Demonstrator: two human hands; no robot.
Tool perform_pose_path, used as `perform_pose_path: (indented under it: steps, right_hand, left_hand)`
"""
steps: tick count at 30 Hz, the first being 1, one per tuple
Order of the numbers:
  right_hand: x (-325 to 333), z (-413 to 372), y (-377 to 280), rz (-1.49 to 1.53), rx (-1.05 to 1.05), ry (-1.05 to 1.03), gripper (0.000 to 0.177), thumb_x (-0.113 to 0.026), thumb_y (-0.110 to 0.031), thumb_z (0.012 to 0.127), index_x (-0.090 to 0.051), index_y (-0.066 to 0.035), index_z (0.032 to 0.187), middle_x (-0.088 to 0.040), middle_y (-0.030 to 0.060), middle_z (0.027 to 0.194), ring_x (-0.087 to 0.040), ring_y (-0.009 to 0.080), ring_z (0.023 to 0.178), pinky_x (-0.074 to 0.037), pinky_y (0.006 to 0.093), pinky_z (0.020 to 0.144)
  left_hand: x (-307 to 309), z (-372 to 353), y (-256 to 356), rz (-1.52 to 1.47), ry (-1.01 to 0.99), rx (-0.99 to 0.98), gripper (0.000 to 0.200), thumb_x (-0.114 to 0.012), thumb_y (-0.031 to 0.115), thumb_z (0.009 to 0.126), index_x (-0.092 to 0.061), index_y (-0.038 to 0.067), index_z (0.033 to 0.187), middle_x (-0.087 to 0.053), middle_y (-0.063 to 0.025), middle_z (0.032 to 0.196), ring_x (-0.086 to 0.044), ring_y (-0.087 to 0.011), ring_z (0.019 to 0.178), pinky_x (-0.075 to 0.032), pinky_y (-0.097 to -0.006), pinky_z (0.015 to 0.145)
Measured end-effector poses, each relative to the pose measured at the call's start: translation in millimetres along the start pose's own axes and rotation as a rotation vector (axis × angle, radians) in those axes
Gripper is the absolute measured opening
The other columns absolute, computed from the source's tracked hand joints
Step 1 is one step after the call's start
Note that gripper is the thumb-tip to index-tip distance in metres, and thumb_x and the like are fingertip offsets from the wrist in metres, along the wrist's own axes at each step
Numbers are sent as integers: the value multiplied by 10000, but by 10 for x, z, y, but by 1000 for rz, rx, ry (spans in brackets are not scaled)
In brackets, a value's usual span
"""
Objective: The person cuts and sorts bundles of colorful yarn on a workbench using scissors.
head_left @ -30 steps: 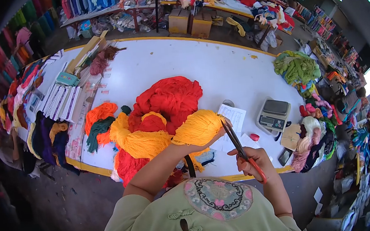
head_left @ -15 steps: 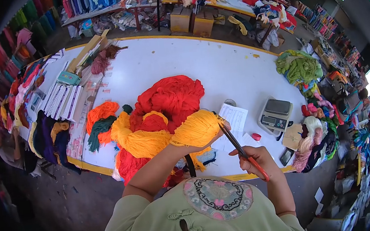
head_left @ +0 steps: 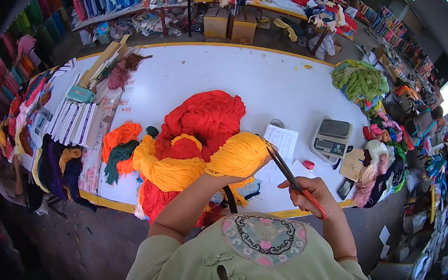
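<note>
A thick yellow yarn hank (head_left: 239,155) is wrapped over my left hand (head_left: 264,163), covering most of it; some fingers show at the hank's right end, curled beneath the yarn. My right hand (head_left: 314,193) grips scissors (head_left: 287,174) with dark blades and orange-red handles. Their blades point up and left, with the tips at the right end of the yellow hank. Whether they touch a strand, I cannot make out. More yellow yarn (head_left: 165,170) lies left of my left hand, against a large heap of red yarn (head_left: 205,115).
On the white table (head_left: 277,81) are orange yarn (head_left: 119,139), dark green yarn (head_left: 116,164), a printed sheet (head_left: 281,142), a red round object (head_left: 309,164), a digital scale (head_left: 333,137) and a phone (head_left: 345,188). Green yarn (head_left: 359,79) is piled at the right edge. A person (head_left: 6,180) sits at far left.
The whole view has shifted slightly. Both hands, the scissors and the yellow hank keep nearly the same positions, with the scissor tips still at the hank's right end.
</note>
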State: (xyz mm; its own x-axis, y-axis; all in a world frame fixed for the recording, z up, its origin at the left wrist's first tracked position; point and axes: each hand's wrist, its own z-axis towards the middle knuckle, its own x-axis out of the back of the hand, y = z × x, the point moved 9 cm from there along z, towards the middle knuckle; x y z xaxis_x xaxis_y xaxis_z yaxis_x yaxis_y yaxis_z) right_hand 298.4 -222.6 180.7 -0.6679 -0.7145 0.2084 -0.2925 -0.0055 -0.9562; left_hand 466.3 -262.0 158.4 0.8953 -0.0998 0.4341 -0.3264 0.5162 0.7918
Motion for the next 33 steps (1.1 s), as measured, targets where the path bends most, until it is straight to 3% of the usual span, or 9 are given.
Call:
perform_pose_path:
  steps: [10, 15, 16, 19, 21, 24, 27, 29, 33]
  right_hand:
    - [-56, 93, -7, -8, 10, 11, 588, -786, -441, 798, -650, 36, 1113, -503, -57, 644, -429, 24, 499, -323, 197, 453]
    - [-32, 118, 13, -16, -46, 81, 390, -833, -222, 779, -669, -66, 1096, -526, -31, 670, -484, 46, 545, -366, 218, 495]
    - [49, 132, 57, 55, 38, 187, 417, -849, -241, 752, -660, -51, 1072, -537, -45, 683, -479, 49, 522, -355, 197, 483]
    - [331, 296, -30, 153, 503, 328, 808, -878, -372, 692, -460, -63, 1310, -584, 59, 1026, -560, 149, 947, -433, 301, 830]
    - [210, 496, -210, 176, 682, 234, 961, -886, -405, 664, -345, -98, 1397, -539, 98, 1212, -485, 219, 1176, -357, 390, 1007]
    - [-327, 675, 141, 559, 492, 39, 1050, -922, -235, 638, -275, -66, 1447, -538, 99, 1303, -461, 228, 1273, -351, 415, 1073]
    - [-908, 780, 277, 143, 187, -245, 900, -841, -20, 721, -291, -23, 1433, -585, 84, 1255, -553, 190, 1179, -451, 369, 990]
    - [-992, 810, 1, 203, 160, -223, 726, -781, -51, 786, -373, -13, 1386, -604, 96, 1215, -596, 172, 1106, -492, 328, 926]
    - [-460, 1062, -413, 337, 202, -77, 804, -827, -123, 730, -378, -3, 1386, -617, 109, 1165, -624, 177, 1032, -531, 326, 857]
  left_hand:
    - [-86, -52, -119, -291, -27, 32, 182, -609, 150, 951, -534, 34, 1070, -612, -62, 978, -627, -162, 956, -498, -308, 834]
    - [-174, -2, 99, 348, -84, 9, 171, -553, 239, 985, -572, 78, 1040, -618, -76, 894, -623, -198, 855, -494, -362, 709]
    - [-211, -44, -51, 76, 22, 2, 185, -542, 267, 994, -582, 94, 1044, -601, -67, 849, -599, -190, 813, -480, -371, 681]
    - [-103, -62, 21, -704, 187, 233, 212, -507, 300, 1020, -585, 111, 1077, -554, -43, 778, -545, -161, 743, -465, -375, 669]
    - [-11, 62, 295, -1173, 326, 24, 213, -493, 290, 1027, -567, 110, 1113, -524, -29, 765, -505, -138, 710, -466, -358, 705]
    - [328, 159, 510, -1589, 526, -88, 222, -474, 268, 1034, -525, 105, 1176, -479, -13, 736, -454, -102, 674, -458, -337, 764]
    - [1129, 126, 858, -1336, 617, -291, 231, -461, 277, 1040, -521, 92, 1164, -488, 8, 720, -447, -90, 638, -473, -331, 782]
    - [1641, -18, 1234, -900, 700, -199, 391, -557, 414, 986, -550, 64, 1159, -506, 10, 712, -470, -74, 664, -467, -290, 709]
    - [2290, -577, 1948, 235, 569, -155, 643, -602, 497, 922, -514, -6, 1314, -547, -135, 1297, -538, -212, 1147, -453, -336, 946]
